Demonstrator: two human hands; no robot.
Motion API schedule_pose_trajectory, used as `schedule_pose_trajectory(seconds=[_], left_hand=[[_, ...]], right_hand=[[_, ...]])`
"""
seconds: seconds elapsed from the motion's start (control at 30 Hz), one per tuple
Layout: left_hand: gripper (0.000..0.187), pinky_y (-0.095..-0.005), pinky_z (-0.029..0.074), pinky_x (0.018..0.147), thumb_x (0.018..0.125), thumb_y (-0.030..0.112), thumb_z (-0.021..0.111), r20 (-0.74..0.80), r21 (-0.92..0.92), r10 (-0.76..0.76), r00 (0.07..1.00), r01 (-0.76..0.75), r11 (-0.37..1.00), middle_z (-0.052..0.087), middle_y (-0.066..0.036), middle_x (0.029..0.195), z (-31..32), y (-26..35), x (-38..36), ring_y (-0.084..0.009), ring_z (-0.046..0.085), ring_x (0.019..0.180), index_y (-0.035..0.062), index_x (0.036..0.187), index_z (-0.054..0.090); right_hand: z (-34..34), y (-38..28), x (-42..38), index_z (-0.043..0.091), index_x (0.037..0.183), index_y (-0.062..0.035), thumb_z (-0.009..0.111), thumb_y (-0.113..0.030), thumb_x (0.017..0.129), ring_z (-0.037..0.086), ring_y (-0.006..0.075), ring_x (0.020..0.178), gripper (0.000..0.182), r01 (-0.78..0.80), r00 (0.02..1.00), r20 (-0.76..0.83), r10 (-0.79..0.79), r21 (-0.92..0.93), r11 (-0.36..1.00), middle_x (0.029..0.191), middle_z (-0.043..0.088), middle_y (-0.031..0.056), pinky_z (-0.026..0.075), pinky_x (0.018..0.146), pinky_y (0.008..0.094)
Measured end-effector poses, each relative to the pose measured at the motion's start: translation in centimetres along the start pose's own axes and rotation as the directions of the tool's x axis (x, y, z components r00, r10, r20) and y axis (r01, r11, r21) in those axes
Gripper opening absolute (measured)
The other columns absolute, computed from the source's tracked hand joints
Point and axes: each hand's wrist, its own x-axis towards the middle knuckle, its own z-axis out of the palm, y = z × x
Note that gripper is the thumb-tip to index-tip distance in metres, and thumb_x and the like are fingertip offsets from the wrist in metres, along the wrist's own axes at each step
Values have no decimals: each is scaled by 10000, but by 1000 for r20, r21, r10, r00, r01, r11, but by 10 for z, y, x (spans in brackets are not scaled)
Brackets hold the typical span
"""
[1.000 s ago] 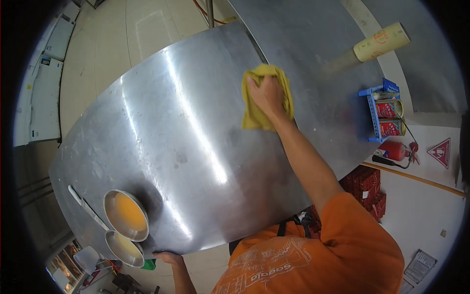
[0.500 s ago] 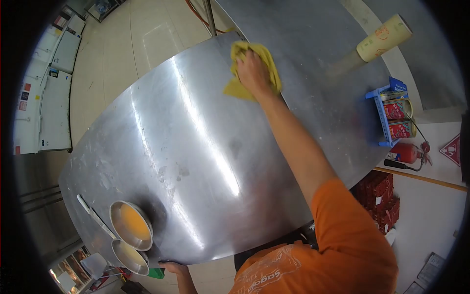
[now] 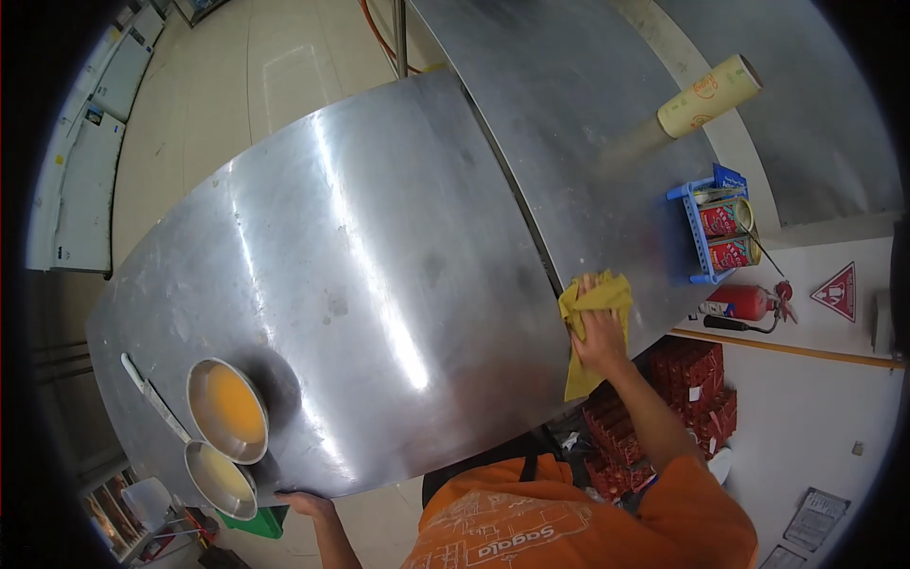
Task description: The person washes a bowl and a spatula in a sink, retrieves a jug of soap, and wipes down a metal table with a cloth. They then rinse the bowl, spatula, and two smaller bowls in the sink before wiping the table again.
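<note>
Near the left corner of the metal surface's (image 3: pixel 398 209) near edge, a large bowl (image 3: pixel 201 396) holds orange liquid (image 3: pixel 235 406), and a small bowl (image 3: pixel 197 467) just beside it holds something pale yellow. A blue basket (image 3: pixel 697 228), at the second table's (image 3: pixel 607 190) near right corner, carries red cans (image 3: pixel 733 253). The right hand (image 3: pixel 599 334) grasps a yellow cloth (image 3: pixel 583 375) at the surface's near right corner. The left hand (image 3: pixel 305 503) touches the near edge (whether it grips, I cannot tell).

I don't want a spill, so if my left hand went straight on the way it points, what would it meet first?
Probably the smaller metal bowl: your left hand, at the edge of the steel table, points roughly towards it, though its height is unclear.
</note>
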Motion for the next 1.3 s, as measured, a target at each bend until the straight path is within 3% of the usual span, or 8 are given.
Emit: schedule_pose_trajectory(seconds=[0.07,0.17,0.2,0.5,0.7,0.97,1.1,1.3], left_hand=[[753,-413,294,1131,991,549,245,21,-16,-8,1000,9,1000,322,-170,1489,6,3,-6,-337,363,1331,-62,1430,281],[743,-426,277,1139,991,544,237,9,-45,-4,1000,5,999,303,-171,1498,23,12,-30,-340,340,1344,-47,1441,266],[738,-431,271,1142,992,542,234,6,-60,4,1000,-3,998,297,-171,1501,33,15,-35,-340,332,1349,-41,1444,262],[701,-446,273,1140,983,532,255,-22,-23,-13,1000,12,1000,305,-151,1499,26,12,-21,-337,333,1346,0,1437,304],[701,-435,327,1112,957,538,311,223,23,35,974,-41,999,375,-124,1465,-36,-6,42,-337,392,1307,16,1424,343],[737,-450,384,1074,966,519,278,29,52,72,997,-73,996,407,-186,1431,-2,-2,2,-347,454,1260,-84,1383,350],[757,-444,375,1082,967,544,288,-109,13,36,993,-34,999,399,-173,1448,35,13,-54,-348,448,1270,-72,1405,331],[713,-434,360,1085,971,524,319,-1,-42,79,997,-79,996,407,-150,1449,8,-2,-11,-334,436,1283,-38,1409,351]], right_hand=[[0,-1,39,365,1400,10,595,-196,854,325,354,1349,627,11,1000,28,-12,22,1000,1545,228,178,244,1095,470],[12,6,154,364,1410,-30,605,-239,842,402,340,1293,652,8,997,80,-6,-25,1000,1422,427,172,273,1073,489],[12,4,196,406,1378,-51,605,-246,834,444,339,1255,612,75,994,-84,-71,43,996,1312,523,167,293,1058,497],[30,17,417,498,1308,-62,494,-337,904,473,284,1242,489,271,940,-191,-284,-91,958,1318,540,148,303,1068,456],[34,22,273,512,1308,-33,401,-256,954,483,318,1231,433,210,958,-214,-192,66,975,1305,545,176,305,1077,488],[11,32,-54,494,1310,-18,469,-231,928,502,278,1180,438,214,972,-107,-211,22,977,1272,557,141,298,1060,469],[12,39,-42,482,1318,-5,469,-236,937,467,304,1233,446,205,979,-12,-205,74,976,1314,524,158,272,1081,498],[27,32,129,451,1363,-22,359,-272,978,440,288,1271,467,289,951,-120,-286,8,957,1363,499,150,268,1094,494]])
